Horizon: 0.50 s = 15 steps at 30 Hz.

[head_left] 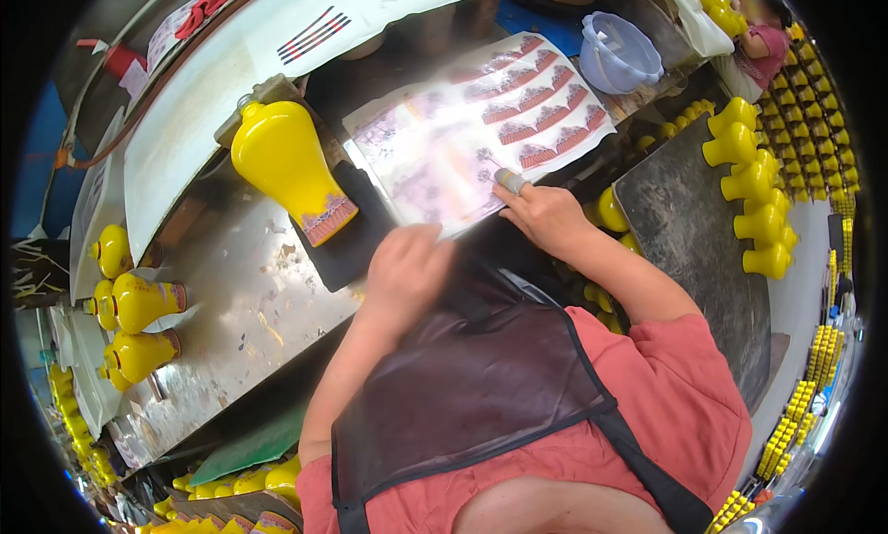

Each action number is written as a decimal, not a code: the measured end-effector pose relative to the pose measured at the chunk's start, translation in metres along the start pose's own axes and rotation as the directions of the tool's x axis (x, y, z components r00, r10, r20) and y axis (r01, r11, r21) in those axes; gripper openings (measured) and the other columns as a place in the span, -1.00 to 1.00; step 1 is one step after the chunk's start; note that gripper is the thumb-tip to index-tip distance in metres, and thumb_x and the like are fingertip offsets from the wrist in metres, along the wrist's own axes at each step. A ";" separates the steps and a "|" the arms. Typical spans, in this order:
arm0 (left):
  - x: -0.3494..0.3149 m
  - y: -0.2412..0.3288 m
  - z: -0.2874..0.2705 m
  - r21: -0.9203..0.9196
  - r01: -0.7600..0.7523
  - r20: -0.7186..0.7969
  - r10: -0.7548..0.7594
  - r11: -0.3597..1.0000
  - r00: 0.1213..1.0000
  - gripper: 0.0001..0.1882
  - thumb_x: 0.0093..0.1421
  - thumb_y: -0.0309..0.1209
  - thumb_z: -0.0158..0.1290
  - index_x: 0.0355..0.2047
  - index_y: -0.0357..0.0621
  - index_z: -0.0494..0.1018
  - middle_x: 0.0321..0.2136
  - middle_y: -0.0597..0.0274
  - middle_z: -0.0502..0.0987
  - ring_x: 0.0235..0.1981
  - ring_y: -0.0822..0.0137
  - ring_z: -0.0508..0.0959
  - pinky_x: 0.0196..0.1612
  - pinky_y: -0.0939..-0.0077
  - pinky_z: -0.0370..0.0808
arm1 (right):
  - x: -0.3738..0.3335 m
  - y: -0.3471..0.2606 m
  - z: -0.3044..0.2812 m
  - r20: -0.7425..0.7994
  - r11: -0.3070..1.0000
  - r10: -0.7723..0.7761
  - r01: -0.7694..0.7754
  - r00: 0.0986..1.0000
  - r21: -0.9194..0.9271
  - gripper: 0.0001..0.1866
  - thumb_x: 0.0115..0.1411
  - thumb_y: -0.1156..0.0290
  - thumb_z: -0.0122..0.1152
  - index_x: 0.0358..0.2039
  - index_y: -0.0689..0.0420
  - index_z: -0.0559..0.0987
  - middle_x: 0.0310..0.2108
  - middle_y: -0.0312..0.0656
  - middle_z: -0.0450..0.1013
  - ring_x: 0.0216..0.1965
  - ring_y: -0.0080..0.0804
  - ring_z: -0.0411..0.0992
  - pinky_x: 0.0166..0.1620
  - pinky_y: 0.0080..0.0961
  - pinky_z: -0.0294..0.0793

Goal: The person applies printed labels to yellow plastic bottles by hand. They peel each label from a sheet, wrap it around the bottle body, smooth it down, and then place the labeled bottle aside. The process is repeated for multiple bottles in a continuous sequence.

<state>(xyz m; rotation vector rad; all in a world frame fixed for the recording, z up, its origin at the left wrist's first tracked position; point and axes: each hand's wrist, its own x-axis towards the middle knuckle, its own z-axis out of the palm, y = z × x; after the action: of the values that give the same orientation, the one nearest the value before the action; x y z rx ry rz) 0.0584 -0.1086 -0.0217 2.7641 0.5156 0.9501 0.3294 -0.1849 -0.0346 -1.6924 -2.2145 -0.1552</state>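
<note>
while the right hand [550,221] reaches the near right edge of a printed paper sheet [444,164], a grey cover [510,181] on one finger touches the paper; whether the fingers pinch it, i cannot tell. the left hand [405,273] is blurred, its fingers bent near the sheet's lower corner, and i cannot tell whether it grips anything. the sheet lies ahead of the person, between a large yellow vase [282,155] and a pale blue bowl [615,62], with rows of reddish patterned pieces on its right part. the vase lies tilted, its narrow, pink-patterned end toward the person, beside a black cloth [375,221]. smaller yellow vases [146,304] lie at the left of a worn metal table [231,358]; more yellow pots [751,180] line a dark board [689,233] at right.
</note>
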 end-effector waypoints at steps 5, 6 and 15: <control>-0.015 -0.004 -0.036 0.162 0.104 -0.444 -0.022 0.981 0.896 -0.72 0.06 -0.55 0.18 -0.18 -0.12 0.64 -0.01 -0.02 0.56 0.00 0.00 0.57 0.07 0.18 0.50 | -0.005 0.012 0.008 0.043 0.995 -0.051 0.055 0.998 -0.085 -0.56 0.10 0.43 0.35 0.05 0.02 0.63 -0.32 -0.17 0.53 -0.49 -0.26 0.54 -0.41 -0.35 0.55; -0.019 -0.008 -0.045 0.169 0.247 -0.496 -0.134 0.954 0.858 -0.65 0.14 -0.52 0.14 -0.02 -0.13 0.57 0.10 -0.06 0.47 0.08 -0.01 0.52 0.14 0.19 0.46 | -0.006 0.013 0.007 0.015 0.989 -0.110 0.111 0.994 -0.097 -0.59 0.12 0.46 0.29 0.03 0.03 0.63 -0.41 -0.22 0.47 -0.51 -0.29 0.52 -0.44 -0.37 0.53; 0.012 -0.077 -0.072 -0.957 0.278 0.047 -0.896 0.087 0.442 -0.04 0.37 -0.41 0.05 0.54 -0.02 -0.38 0.43 -0.06 0.02 0.38 0.10 0.21 0.40 0.18 0.18 | 0.058 0.001 -0.047 0.550 0.600 0.270 -0.585 0.790 0.546 -0.76 0.31 0.34 0.28 -0.26 0.30 0.71 -0.51 -0.34 0.56 -0.45 -0.70 0.37 -0.36 -0.59 0.41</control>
<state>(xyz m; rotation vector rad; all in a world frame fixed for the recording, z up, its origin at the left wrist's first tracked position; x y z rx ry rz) 0.0020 -0.0289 0.0197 0.9401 0.8756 1.2482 0.3270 -0.1455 0.0285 -1.8157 -1.6271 1.1396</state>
